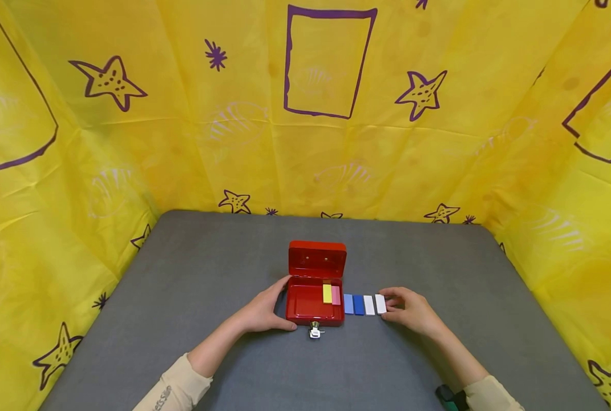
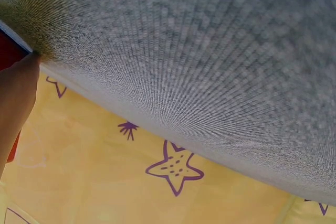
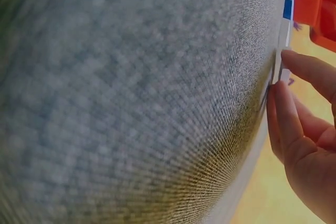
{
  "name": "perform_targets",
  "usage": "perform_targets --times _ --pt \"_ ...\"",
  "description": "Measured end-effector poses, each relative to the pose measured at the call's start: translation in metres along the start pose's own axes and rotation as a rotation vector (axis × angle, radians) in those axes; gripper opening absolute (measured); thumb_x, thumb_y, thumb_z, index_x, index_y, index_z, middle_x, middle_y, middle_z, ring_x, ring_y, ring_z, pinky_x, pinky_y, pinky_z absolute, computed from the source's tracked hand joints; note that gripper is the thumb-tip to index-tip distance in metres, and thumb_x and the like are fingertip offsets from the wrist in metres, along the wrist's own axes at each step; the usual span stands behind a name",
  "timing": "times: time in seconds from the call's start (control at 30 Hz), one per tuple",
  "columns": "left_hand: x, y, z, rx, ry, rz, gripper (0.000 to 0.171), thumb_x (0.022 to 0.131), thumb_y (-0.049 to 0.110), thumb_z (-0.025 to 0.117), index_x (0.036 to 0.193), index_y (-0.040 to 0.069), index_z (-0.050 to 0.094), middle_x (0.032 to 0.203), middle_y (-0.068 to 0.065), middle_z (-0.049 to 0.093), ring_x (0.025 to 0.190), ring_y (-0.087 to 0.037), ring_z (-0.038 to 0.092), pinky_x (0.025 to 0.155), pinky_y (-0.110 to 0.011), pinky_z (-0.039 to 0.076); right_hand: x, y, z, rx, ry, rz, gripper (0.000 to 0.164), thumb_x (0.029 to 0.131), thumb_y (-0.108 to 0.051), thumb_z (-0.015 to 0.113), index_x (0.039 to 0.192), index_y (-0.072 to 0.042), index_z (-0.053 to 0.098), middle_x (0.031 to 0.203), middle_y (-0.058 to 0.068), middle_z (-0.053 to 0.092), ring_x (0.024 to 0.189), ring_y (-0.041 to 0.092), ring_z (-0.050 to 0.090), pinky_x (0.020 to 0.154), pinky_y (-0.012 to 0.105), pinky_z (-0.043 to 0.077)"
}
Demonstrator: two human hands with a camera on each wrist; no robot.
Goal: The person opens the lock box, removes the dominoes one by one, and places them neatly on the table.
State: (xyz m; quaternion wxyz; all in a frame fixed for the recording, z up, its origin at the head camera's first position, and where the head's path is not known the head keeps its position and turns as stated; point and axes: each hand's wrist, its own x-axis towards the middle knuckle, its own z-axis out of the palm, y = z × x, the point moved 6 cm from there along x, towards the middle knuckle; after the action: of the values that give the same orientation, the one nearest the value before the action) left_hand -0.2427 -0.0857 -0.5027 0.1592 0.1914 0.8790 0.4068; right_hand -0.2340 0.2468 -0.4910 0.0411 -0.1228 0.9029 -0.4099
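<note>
A red metal cash box (image 1: pixel 315 311) stands on the grey table with its lid (image 1: pixel 317 258) raised. My left hand (image 1: pixel 261 308) spans its left side, thumb at the front corner and fingers at the back corner. Inside, at the right, lie a yellow block (image 1: pixel 327 293) and a pink block (image 1: pixel 335 295). A row of flat blocks runs out from the box's right side: light blue (image 1: pixel 348 304), dark blue (image 1: pixel 359 305), white (image 1: pixel 369 305) and another white block (image 1: pixel 380 304) at the end. With thumb and fingertips, my right hand (image 1: pixel 410 310) pinches that end white block.
A silver lock with a key (image 1: pixel 315 330) juts from the front of the box. Yellow cloth walls (image 1: pixel 264 160) with purple drawings surround the grey table (image 1: pixel 223 245) at the back and both sides.
</note>
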Motion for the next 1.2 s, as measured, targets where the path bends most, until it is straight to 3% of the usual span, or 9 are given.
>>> perform_targets --times 1.2 --pt "0.0001 -0.0003 -0.0001 0.002 -0.001 -0.009 0.105 0.070 0.030 0.087 0.153 0.010 0.025 0.150 -0.012 0.038 0.134 -0.033 0.038 0.104 -0.059 0.037 0.0014 -0.0018 0.0005 -0.028 -0.038 -0.085 0.043 0.075 -0.007 0.083 0.114 0.001 0.066 0.102 0.010 0.062 0.082 0.016 0.062 0.069 0.022 0.052"
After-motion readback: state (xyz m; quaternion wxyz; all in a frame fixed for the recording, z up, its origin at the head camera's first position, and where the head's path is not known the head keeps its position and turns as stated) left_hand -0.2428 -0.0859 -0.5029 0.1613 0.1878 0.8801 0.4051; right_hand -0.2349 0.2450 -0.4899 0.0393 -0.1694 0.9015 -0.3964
